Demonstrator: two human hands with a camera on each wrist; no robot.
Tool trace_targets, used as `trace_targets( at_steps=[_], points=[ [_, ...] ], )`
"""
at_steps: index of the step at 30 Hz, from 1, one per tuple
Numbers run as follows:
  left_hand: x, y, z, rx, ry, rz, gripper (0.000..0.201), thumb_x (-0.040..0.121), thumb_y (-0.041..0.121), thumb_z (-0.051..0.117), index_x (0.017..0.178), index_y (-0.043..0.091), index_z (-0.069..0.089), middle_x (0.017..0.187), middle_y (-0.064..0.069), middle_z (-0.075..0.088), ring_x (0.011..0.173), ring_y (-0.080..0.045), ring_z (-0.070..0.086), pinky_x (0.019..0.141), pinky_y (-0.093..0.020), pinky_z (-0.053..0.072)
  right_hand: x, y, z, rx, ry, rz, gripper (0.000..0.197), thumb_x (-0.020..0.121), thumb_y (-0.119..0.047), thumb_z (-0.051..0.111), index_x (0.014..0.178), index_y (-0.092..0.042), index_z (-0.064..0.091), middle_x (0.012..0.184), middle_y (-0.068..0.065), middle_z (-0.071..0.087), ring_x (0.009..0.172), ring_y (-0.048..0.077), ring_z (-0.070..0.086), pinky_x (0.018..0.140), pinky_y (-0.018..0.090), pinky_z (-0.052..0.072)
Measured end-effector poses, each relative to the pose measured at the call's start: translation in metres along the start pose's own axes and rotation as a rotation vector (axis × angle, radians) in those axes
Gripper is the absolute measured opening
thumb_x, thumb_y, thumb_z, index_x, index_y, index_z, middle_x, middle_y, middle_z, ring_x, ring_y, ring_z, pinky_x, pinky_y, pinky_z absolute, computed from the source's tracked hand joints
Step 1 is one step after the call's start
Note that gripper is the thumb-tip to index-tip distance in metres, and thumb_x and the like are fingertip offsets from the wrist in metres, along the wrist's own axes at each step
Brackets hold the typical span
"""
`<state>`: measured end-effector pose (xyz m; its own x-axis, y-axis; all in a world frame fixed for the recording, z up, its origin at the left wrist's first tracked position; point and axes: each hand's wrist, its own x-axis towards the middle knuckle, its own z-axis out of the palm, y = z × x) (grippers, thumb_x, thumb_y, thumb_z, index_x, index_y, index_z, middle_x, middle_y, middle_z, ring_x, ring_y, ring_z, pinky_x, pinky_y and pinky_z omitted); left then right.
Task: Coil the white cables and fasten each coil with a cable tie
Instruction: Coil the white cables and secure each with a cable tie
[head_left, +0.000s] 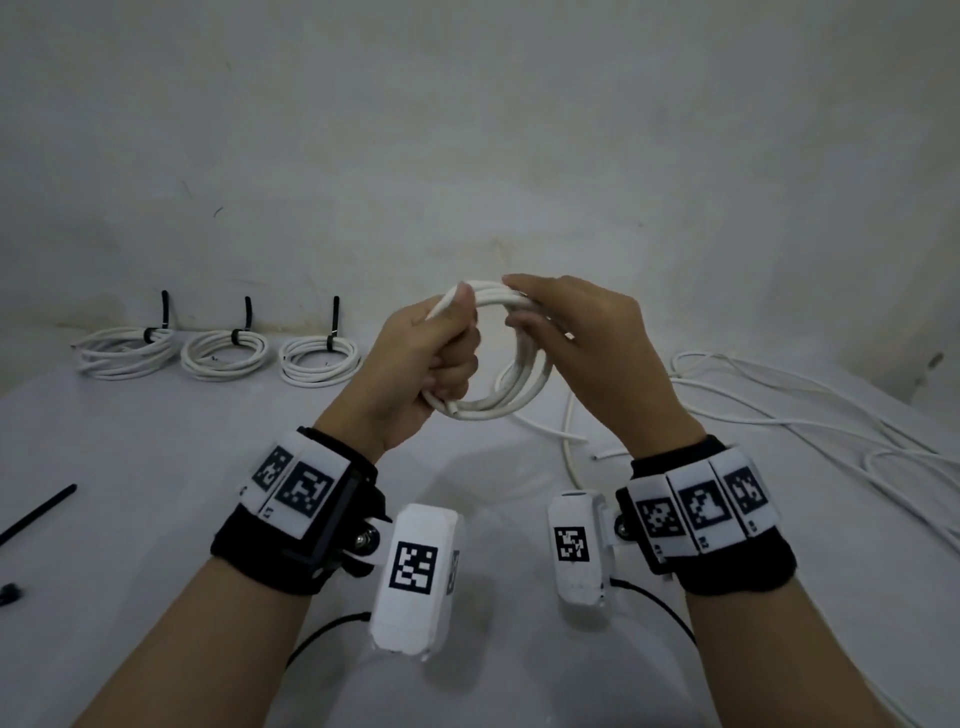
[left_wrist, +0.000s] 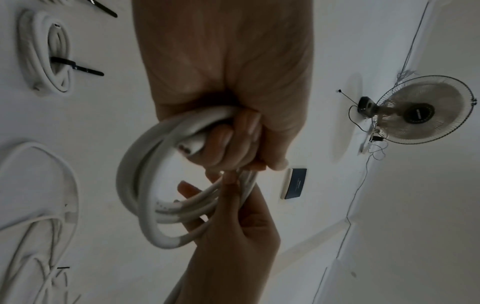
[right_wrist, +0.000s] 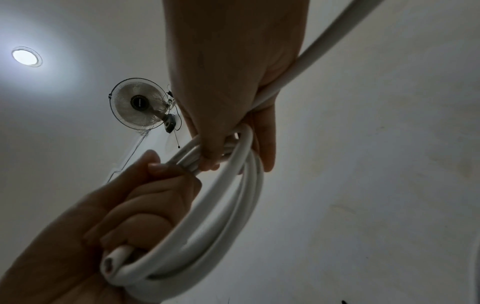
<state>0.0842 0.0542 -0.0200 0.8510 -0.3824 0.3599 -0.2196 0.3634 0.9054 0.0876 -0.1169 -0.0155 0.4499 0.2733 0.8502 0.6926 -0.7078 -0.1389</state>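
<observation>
A white cable coil (head_left: 511, 379) of several turns is held upright above the table between both hands. My left hand (head_left: 431, 353) grips the coil's left side in a fist, with a cut cable end (left_wrist: 191, 147) sticking out by the fingers. My right hand (head_left: 561, 322) curls over the coil's top right and holds the strands (right_wrist: 233, 148) together, while the cable's free length (right_wrist: 324, 39) runs back past the wrist. Three tied coils (head_left: 223, 353) with black cable ties lie in a row at the back left.
Loose white cables (head_left: 779, 410) sprawl over the right side of the white table (head_left: 156, 467). A loose black cable tie (head_left: 36, 512) lies at the left edge, with a small black item (head_left: 9, 592) below it. A wall rises behind the table.
</observation>
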Motion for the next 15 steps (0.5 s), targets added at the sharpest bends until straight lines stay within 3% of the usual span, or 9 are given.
trace_targets(
  at_steps=[4,6,9,15],
  points=[
    [0.005,0.009,-0.014,-0.109,0.148,0.035,0.033,0.092,0.038,0.04,0.068,0.016,0.034,0.041,0.012,0.023,0.031,0.001,0.019,0.034,-0.014,0.016,0.0,0.005,-0.012,0.068,0.01,0.082,0.023,0.093,-0.01,0.052,0.111,-0.009,0.066,0.081,0.0,0.059,0.059,0.009,0.056,0.057,0.025,0.048],
    [0.005,0.011,-0.019,-0.099,0.204,0.05,0.035,0.096,0.036,0.037,0.067,0.016,0.034,0.041,0.011,0.023,0.031,0.0,0.019,0.035,-0.014,0.017,0.001,0.003,-0.018,0.174,-0.041,0.212,0.026,0.093,-0.002,0.047,0.11,-0.014,0.062,0.076,-0.007,0.057,0.056,0.006,0.054,0.056,0.024,0.048],
    [0.005,0.012,-0.021,-0.084,0.253,0.071,0.036,0.099,0.033,0.038,0.068,0.016,0.036,0.041,0.011,0.023,0.032,-0.001,0.019,0.036,-0.015,0.018,0.001,-0.005,-0.026,0.397,-0.159,0.402,0.02,0.095,-0.004,0.046,0.105,-0.022,0.05,0.074,-0.003,0.061,0.052,0.012,0.053,0.05,0.023,0.048],
    [0.007,0.011,-0.02,-0.115,0.324,0.102,0.035,0.1,0.03,0.039,0.068,0.017,0.034,0.042,0.011,0.023,0.033,-0.002,0.018,0.034,-0.015,0.019,-0.002,0.001,-0.037,0.396,-0.313,0.427,0.017,0.093,-0.005,0.053,0.089,-0.021,0.049,0.08,-0.001,0.065,0.048,0.013,0.049,0.048,0.024,0.046]
  ],
)
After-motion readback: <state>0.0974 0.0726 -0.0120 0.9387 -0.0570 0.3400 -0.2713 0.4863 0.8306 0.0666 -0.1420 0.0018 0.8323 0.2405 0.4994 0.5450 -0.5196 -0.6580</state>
